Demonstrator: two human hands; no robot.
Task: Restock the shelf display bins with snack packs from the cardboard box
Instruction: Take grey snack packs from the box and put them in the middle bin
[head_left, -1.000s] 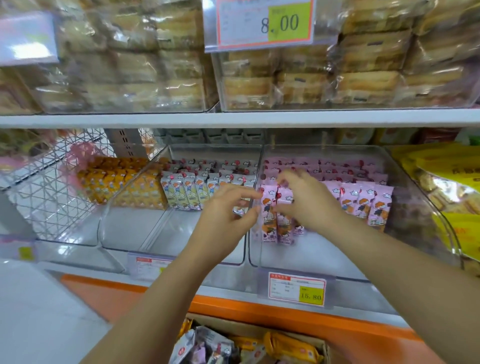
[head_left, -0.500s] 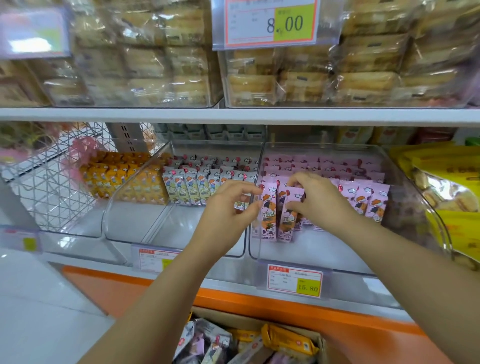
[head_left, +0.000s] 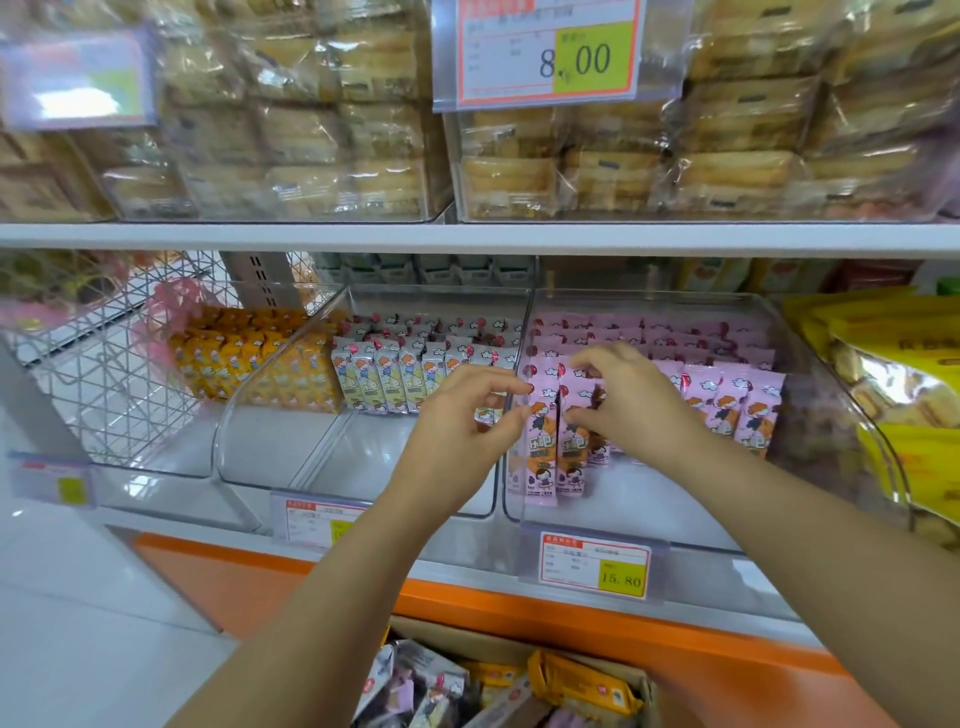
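Pink snack packs (head_left: 540, 457) stand upright at the front of the row in the right clear bin (head_left: 675, 540). My right hand (head_left: 628, 400) pinches their tops between thumb and curled fingers. My left hand (head_left: 457, 421) is over the bins' divider, its thumb and forefinger closing on the left edge of the front pink pack. The cardboard box (head_left: 647, 691) lies below the shelf at the bottom edge, with mixed packs in it.
White-green packs (head_left: 384, 379) fill the back of the middle bin (head_left: 363, 488). Orange packs (head_left: 234, 353) sit to the left, beside a wire basket (head_left: 104, 374). Yellow bags (head_left: 893, 374) crowd the right. The upper shelf (head_left: 467, 236) carries wrapped cakes. A price tag (head_left: 595, 566) hangs on the bin front.
Both hands stay on the front pink packs. The right hand has shifted a little to the right over their tops, and the packs stand straighter against the row.
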